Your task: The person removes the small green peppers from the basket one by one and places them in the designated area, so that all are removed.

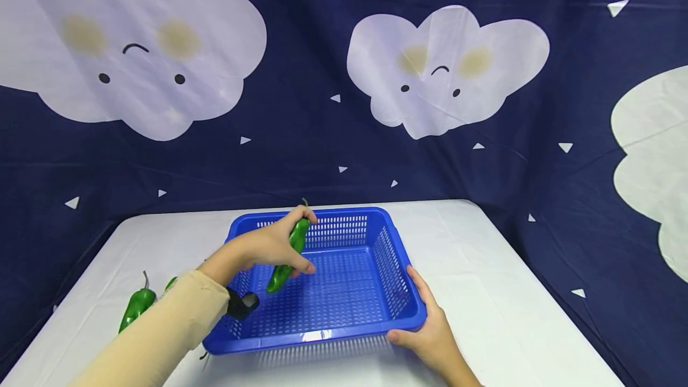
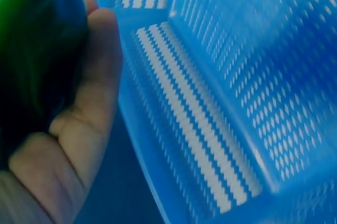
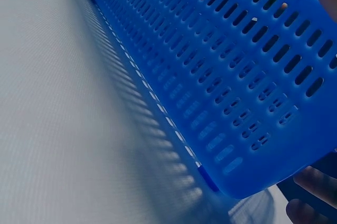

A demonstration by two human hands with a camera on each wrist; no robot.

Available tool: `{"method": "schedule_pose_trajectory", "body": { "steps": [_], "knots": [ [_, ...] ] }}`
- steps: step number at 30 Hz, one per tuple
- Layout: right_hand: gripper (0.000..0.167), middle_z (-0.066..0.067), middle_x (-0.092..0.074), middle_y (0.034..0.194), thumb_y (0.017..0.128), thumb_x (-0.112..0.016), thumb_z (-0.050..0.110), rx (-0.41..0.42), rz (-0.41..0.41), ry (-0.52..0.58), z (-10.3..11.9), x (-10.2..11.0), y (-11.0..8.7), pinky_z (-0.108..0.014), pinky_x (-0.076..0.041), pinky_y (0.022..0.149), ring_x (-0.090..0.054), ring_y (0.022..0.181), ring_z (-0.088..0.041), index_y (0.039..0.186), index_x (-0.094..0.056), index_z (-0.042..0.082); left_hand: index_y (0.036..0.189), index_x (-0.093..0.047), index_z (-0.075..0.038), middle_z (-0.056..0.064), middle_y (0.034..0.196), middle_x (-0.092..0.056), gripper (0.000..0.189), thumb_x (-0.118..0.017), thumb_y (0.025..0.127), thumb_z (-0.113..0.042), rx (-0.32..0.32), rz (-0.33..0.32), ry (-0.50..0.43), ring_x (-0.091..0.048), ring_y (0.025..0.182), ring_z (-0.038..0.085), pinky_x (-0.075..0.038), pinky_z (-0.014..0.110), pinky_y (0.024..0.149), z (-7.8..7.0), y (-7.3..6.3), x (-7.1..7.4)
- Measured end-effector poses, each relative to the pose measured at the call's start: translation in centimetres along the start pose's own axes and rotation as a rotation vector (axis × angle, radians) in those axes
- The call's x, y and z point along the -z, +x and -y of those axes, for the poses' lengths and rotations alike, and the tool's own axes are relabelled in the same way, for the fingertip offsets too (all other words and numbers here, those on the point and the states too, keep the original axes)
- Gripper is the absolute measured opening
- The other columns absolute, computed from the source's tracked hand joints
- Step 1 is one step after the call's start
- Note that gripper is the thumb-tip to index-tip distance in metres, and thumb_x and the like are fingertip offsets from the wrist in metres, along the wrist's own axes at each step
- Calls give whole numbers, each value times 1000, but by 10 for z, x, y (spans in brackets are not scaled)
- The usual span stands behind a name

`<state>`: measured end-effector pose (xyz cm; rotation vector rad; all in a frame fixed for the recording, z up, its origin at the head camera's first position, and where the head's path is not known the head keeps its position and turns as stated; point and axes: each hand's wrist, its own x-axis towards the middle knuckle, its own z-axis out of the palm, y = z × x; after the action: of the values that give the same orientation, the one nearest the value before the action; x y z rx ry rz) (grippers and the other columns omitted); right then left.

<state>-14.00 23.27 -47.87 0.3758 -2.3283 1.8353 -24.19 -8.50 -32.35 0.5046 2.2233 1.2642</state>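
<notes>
My left hand (image 1: 271, 246) holds a long green pepper (image 1: 280, 276) over the left part of a blue plastic basket (image 1: 279, 341), with fingers and thumb around its middle. The pepper hangs at a slant, its stem at the upper end. In the left wrist view, the pepper (image 2: 37, 45) fills the upper left corner beside the fingers. At the basket's near right corner, my right hand (image 1: 430, 330) grips the rim, thumb on the front side and fingers along the right side. The right wrist view shows the slotted basket wall (image 3: 210, 77) close up.
Another green pepper (image 1: 138, 306) lies on the white table (image 1: 462, 237) left of the basket; part of one more shows behind the left sleeve (image 1: 161, 327). A black wrist camera (image 1: 242, 303) sits under the left wrist. A dark blue cloud-printed curtain (image 1: 301, 154) stands behind the table.
</notes>
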Motion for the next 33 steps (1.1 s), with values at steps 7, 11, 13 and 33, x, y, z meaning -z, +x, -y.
{"method": "schedule_pose_trajectory", "body": {
  "steps": [7, 11, 13, 33],
  "knots": [
    [118, -22, -33, 157, 65, -93, 14, 0, -17, -56, -3, 0, -2, -21, -50, 96, -58, 122, -19, 158, -21, 28, 137, -27, -26, 16, 78, -65, 84, -84, 77, -14, 6, -43, 34, -65, 63, 26, -54, 38, 66, 13, -51, 31],
    [118, -21, -33, 157, 65, -93, 17, -5, -10, -64, -3, 0, -2, -21, -49, 96, -58, 123, -21, 158, -22, 30, 143, -24, -25, 19, 96, -63, 89, -85, 78, -22, -3, -99, 82, -64, 67, 27, -53, 39, 68, 28, -85, 48],
    [118, -21, -34, 157, 65, -94, 18, -4, -4, -58, -3, 0, 0, -21, -49, 96, -57, 123, -23, 158, -21, 31, 146, -20, -26, 22, 102, -60, 91, -83, 80, -27, 16, -134, 119, -65, 68, 27, -52, 41, 71, 37, -104, 57],
    [117, -22, -33, 157, 66, -93, 16, 12, -11, -13, -4, 0, 2, -23, -51, 96, -58, 123, -26, 158, -21, 27, 153, -7, -1, 45, 141, -15, 98, -69, 91, -44, 221, -469, 372, -40, 112, 57, -47, 61, 76, 134, -157, 112]
  ]
}}
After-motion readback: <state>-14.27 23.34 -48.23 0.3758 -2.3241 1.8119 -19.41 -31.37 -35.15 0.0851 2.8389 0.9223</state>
